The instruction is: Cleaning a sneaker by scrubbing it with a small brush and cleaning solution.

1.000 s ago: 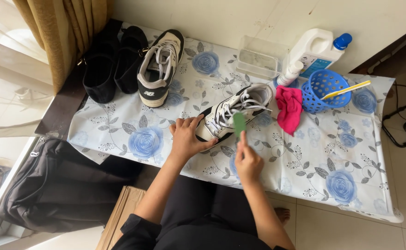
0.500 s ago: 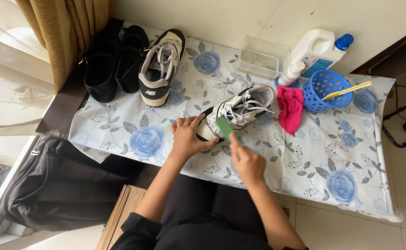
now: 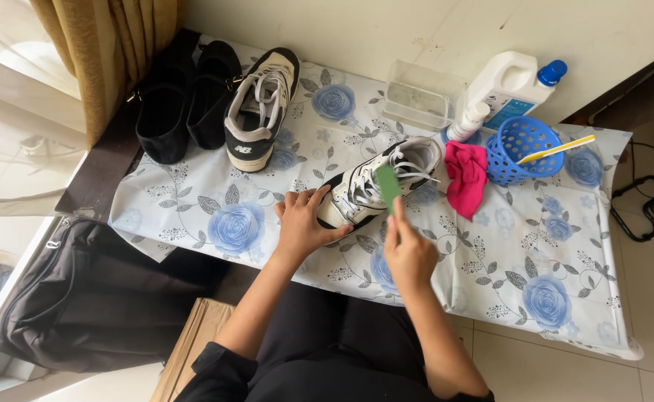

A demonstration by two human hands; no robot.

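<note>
Right hand (image 3: pixel 409 257) pinches the green brush (image 3: pixel 388 186), now shifted from the heel side onto the laces of the black-and-white sneaker (image 3: pixel 379 182); left hand (image 3: pixel 301 223) stays clamped on its toe.

A single head-worn camera looks steeply down from above the seated person, close over the tabletop (image 3: pixel 491 246), which fills the middle of the frame. The hands enter from the lower centre; curtain (image 3: pixel 111 52) upper left, floor lower right.
</note>
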